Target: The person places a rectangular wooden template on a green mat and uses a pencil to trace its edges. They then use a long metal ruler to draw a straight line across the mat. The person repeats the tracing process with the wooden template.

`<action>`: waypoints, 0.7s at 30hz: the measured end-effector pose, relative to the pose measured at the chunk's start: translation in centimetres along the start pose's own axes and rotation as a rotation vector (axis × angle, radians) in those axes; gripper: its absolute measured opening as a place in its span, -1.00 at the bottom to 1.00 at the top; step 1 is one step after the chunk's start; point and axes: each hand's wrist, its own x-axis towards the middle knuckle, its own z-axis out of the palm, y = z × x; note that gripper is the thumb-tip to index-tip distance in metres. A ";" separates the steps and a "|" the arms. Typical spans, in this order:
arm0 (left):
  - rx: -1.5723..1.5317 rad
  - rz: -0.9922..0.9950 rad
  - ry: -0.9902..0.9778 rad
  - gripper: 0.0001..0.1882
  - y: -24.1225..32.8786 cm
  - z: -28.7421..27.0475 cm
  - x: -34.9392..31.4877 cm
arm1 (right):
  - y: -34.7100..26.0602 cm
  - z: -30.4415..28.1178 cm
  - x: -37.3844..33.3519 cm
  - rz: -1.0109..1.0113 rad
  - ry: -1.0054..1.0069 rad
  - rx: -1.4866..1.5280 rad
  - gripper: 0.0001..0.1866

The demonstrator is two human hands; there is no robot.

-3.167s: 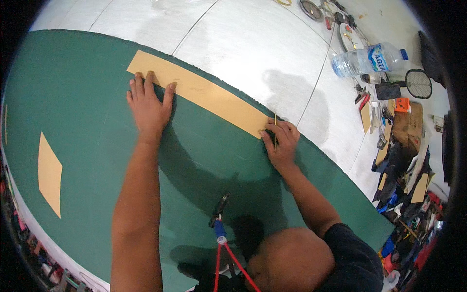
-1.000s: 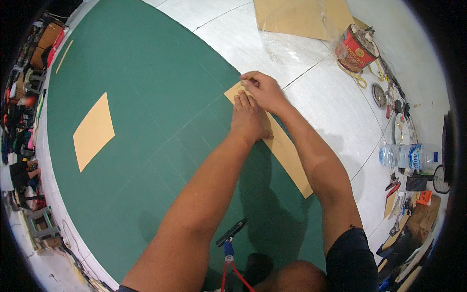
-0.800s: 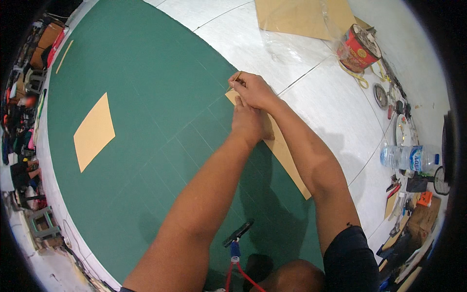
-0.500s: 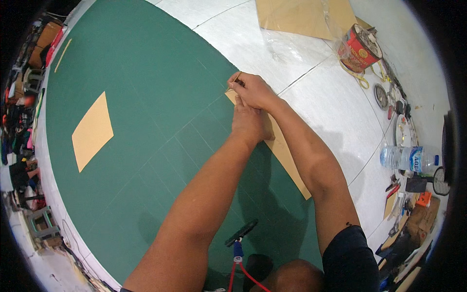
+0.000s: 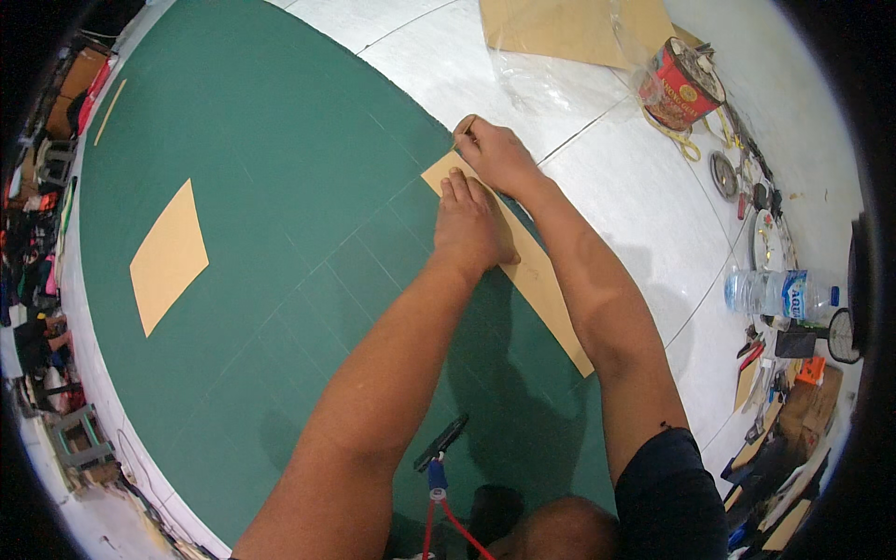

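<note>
Strip (image 5: 546,303) along mat's (image 5: 233,355) right edge; left hand (image 5: 467,224) on it, right hand (image 5: 499,159) at far end.
Mat left: loose piece (image 5: 171,257), sliver (image 5: 110,112) beyond. Floor (image 5: 579,187) right: bottle (image 5: 770,294), tin (image 5: 679,86) farther.

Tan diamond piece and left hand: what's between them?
In the head view, the green sheet with faint pale lines lies between the tan diamond and the left hand.

Lettering on bottle (image 5: 771,295) and red tin (image 5: 679,89)
</note>
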 end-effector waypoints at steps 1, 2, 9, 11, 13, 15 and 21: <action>-0.014 -0.033 -0.030 0.45 0.2 -0.4 -0.1 | 0.2 -0.2 0.1 -0.003 0.036 -0.037 -0.74; -0.018 -0.027 -0.007 0.46 -0.1 0.1 0.1 | 0.4 -0.1 0.1 0.009 0.020 -0.019 -0.74; -0.027 -0.067 0.000 0.50 -0.4 0.4 0.2 | 0.7 0.5 -0.5 0.052 0.039 0.054 -0.74; 0.007 -0.063 -0.015 0.50 -0.3 0.2 0.3 | 0.7 0.5 -0.7 0.033 0.036 0.037 -0.74; 0.051 -0.048 -0.021 0.49 -0.4 0.5 0.5 | 0.7 0.5 -1.0 -0.014 0.030 0.022 -0.75; 0.055 -0.033 -0.035 0.48 -0.4 0.5 0.7 | 0.4 0.2 -1.2 -0.033 0.019 -0.028 -0.74; 0.033 -0.025 0.030 0.45 -1.2 1.6 0.6 | -0.1 -0.2 -3.0 -0.117 -0.038 -0.153 -0.68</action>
